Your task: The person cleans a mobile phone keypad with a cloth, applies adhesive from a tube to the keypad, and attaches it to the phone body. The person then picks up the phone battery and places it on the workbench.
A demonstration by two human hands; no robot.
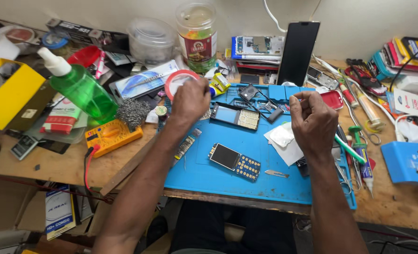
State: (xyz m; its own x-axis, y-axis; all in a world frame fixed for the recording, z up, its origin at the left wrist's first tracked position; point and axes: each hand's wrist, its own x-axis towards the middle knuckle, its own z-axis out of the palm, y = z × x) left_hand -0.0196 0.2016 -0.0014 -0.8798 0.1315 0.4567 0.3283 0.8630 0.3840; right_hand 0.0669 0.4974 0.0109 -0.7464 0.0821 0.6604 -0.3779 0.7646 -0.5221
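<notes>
Work mat: centre of bench. On mat, near front: keypad phone, blade to its right. Behind it: second phone body. Left of mat: multimeter, spray bottle behind that. Behind mat: jar, upright tablet to its right. Left hand at tape roll, mat's rear left; right hand over mat's right side.
</notes>
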